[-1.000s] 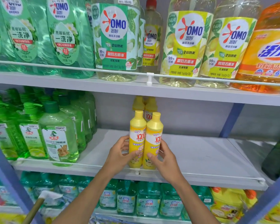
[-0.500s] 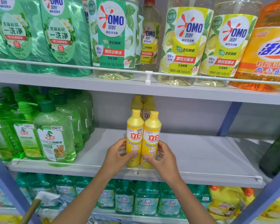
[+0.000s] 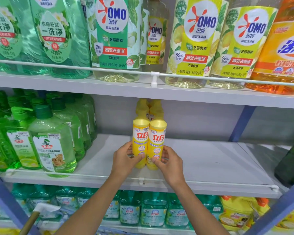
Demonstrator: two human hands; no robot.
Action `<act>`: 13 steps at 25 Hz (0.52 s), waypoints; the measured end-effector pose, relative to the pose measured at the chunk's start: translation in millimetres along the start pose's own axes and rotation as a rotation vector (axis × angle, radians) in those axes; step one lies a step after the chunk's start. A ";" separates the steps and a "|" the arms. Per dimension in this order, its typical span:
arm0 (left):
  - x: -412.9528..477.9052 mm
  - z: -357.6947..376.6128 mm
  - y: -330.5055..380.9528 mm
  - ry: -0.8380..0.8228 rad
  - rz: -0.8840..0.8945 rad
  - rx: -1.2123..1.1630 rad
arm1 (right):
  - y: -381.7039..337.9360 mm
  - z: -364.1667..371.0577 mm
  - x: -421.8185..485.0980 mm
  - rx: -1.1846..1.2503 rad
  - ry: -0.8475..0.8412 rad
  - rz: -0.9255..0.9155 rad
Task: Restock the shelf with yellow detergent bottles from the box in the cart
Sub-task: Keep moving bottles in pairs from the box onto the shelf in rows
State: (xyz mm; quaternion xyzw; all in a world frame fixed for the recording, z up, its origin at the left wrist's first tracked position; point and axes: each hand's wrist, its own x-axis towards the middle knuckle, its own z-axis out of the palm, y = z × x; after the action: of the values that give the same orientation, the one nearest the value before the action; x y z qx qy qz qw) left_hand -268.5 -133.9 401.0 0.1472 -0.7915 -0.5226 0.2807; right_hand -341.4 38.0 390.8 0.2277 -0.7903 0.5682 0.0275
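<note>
Two yellow detergent bottles stand upright side by side on the middle shelf. My left hand grips the left yellow bottle low on its side. My right hand grips the right yellow bottle the same way. The two bottles touch each other. Directly behind them stand more yellow bottles of the same kind, mostly hidden. The box and the cart are out of view.
Green detergent bottles fill the left of the middle shelf. A white wire rail runs along its front edge. A dark green bottle stands at far right. Large OMO bottles line the shelf above; teal packs sit below.
Both hands have pushed the two yellow bottles slightly back and upright on the shelf, closer to the row behind. The camera has moved nearer.
</note>
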 end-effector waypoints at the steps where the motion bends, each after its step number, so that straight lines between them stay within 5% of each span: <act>1: 5.8 3.1 0.6 0.019 -0.008 0.012 | 1.0 2.1 8.0 -0.003 0.006 0.014; 13: 52.4 22.8 -11.1 0.091 -0.104 -0.008 | 9.9 8.3 57.2 -0.003 -0.020 0.061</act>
State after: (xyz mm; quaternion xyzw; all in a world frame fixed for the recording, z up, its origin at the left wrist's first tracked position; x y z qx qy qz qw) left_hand -324.7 -149.1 399.4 0.2105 -0.7671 -0.5326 0.2892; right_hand -394.6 14.1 396.4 0.2092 -0.7980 0.5651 0.0025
